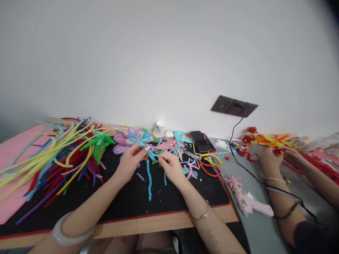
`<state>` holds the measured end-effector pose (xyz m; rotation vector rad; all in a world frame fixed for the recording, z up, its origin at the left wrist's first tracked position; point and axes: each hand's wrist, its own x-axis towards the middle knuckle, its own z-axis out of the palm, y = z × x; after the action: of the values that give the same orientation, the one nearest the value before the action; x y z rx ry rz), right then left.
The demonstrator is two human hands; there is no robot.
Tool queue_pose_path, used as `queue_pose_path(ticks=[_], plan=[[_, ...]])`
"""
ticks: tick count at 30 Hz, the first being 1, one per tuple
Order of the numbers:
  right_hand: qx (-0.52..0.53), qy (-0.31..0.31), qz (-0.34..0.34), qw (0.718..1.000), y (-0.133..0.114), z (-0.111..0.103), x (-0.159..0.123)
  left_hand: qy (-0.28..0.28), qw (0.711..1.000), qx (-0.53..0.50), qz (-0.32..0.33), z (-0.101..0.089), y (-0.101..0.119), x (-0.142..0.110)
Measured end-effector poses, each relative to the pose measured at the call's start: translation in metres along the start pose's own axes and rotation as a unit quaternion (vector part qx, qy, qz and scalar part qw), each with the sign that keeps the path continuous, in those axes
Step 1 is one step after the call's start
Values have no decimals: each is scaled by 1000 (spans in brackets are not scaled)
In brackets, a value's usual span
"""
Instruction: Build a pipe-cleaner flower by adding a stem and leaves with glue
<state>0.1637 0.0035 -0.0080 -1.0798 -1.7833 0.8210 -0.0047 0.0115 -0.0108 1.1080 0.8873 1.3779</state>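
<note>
Between my two hands is a blue pipe cleaner (pixel 152 155), bent into a small bundle above the black mat (pixel 119 204). My left hand (pixel 132 159) pinches its upper left end. My right hand (pixel 171 167) closes on its right side, with the thumb and fingertips together. A longer blue pipe cleaner (pixel 149 181) hangs or lies just below; I cannot tell whether it joins the held one. Behind my left hand lies a pink, purple and blue flower of pipe cleaners (pixel 132 138).
Many loose pipe cleaners (pixel 66 151) pile up at left. Scissors (pixel 210 164), cut pieces (pixel 191 167), phones (pixel 200 141) and a paper cup (pixel 159 128) lie around. A pink glue gun (pixel 250 203) and its black cord (pixel 233 141) are at right, beside a co-worker's hands (pixel 271 160).
</note>
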Motion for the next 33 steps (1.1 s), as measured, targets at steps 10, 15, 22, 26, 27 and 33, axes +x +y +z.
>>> queue_pose_path(ticks=[10,15,22,26,27,33], plan=[[-143,-2,-82,986,14,-9,3,34,994,97,-30,3,5,0],[-201,70,-136,968,12,-7,2,23,995,19,-93,4,2,-2],[-72,29,-47,996,13,-13,4,18,984,-95,-148,1,4,1],[-23,0,-19,1000,12,-20,8,44,970,-155,-184,-2,5,5],[-28,-3,-24,999,11,-21,8,47,965,-168,-197,-2,4,6],[-36,3,-39,999,7,-25,6,30,952,-186,-243,-4,0,7]])
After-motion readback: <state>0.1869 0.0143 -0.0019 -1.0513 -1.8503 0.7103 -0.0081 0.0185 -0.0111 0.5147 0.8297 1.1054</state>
